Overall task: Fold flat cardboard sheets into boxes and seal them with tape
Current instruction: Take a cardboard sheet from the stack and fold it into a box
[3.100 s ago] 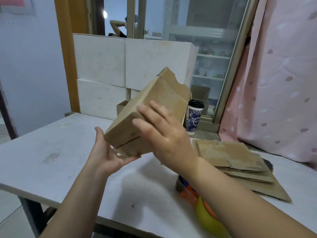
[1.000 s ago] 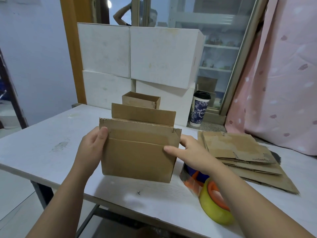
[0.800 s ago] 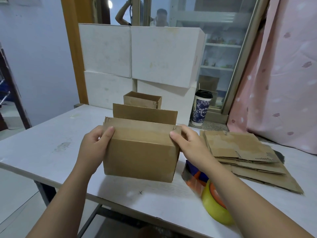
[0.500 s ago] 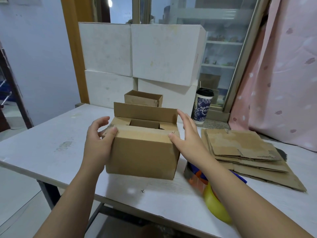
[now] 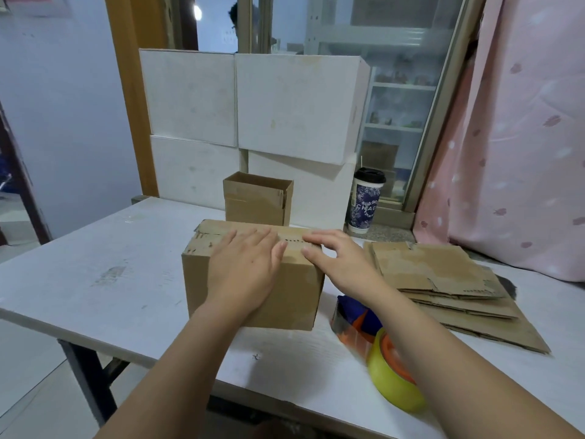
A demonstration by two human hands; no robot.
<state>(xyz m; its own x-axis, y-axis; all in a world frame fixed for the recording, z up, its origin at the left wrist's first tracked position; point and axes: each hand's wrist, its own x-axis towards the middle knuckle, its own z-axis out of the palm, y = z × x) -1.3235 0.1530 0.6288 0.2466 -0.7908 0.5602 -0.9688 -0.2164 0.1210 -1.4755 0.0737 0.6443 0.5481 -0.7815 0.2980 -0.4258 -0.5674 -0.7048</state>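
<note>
Box (image 5: 294,296) lies lengthwise left to right on the table (image 5: 95,280), closed flaps upward; left hand (image 5: 243,270) and right hand (image 5: 342,264) press them, fingers uncurled. Tape dispenser (image 5: 357,321) and flat sheets (image 5: 443,280) lie right.

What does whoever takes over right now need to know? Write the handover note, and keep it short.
Left hand: flat on top of the box, pressing its flaps down.
Right hand: fingertips on the right end of the top, holding nothing.
The box stands on the table with its top flaps folded shut; no tape shows on the seam.
The tape dispenser lies right of the box. The flat sheets are stacked further right. An open-topped box stands behind.
Left to do: tape this seam, then fold and seal the remaining sheets.
</note>
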